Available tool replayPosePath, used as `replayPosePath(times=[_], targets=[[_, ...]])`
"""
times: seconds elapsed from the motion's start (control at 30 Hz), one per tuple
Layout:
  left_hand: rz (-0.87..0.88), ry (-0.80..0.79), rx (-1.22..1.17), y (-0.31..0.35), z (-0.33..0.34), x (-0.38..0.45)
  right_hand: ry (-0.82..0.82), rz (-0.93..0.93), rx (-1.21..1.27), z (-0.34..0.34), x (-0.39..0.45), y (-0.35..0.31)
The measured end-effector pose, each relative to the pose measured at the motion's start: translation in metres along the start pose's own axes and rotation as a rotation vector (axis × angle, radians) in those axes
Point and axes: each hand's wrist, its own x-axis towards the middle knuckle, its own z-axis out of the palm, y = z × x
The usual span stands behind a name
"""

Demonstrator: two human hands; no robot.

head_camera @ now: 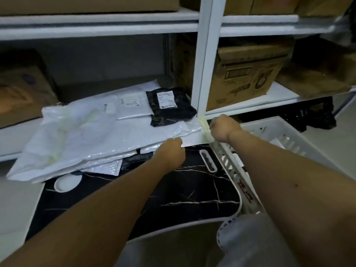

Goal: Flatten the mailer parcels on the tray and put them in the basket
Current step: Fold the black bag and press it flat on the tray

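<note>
Hands, left hand (172, 149) and right hand (221, 128), pinch the white mailer (100, 139) beside the basket (285, 139). Pulled, it could drag the black parcel (171, 106) off.

In front of me: white metal shelving unit (204, 54) with foam-lined white shelf boards. Brown cardboard boxes on every level: printed brown carton (244, 74) right of the upright, dark worn carton (21, 89) far left, more along the top shelf. Grey wall (107, 54) behind the middle bay. Pale floor (344, 135) at right. Black slotted plastic crate (308, 116) under the right shelf. Light dim, picture soft.
</note>
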Motion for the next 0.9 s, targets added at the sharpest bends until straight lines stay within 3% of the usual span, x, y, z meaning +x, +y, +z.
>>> replayPosePath(times=[0.2,0.53,0.67,0.9], targets=[[-0.115,0.026,-0.014,-0.057,-0.003,0.008,-0.035,-0.232,-0.003,0.04,0.027,-0.094],[-0.181,0.046,-0.079,-0.099,-0.006,0.008,-0.138,-0.184,-0.326,0.071,0.06,-0.138],[-0.202,0.05,-0.117,-0.101,-0.008,0.005,0.02,-0.189,-0.203,0.07,0.058,-0.129],[-0.247,0.006,-0.127,-0.087,-0.017,-0.017,0.316,-0.01,0.345,0.033,0.029,-0.124]])
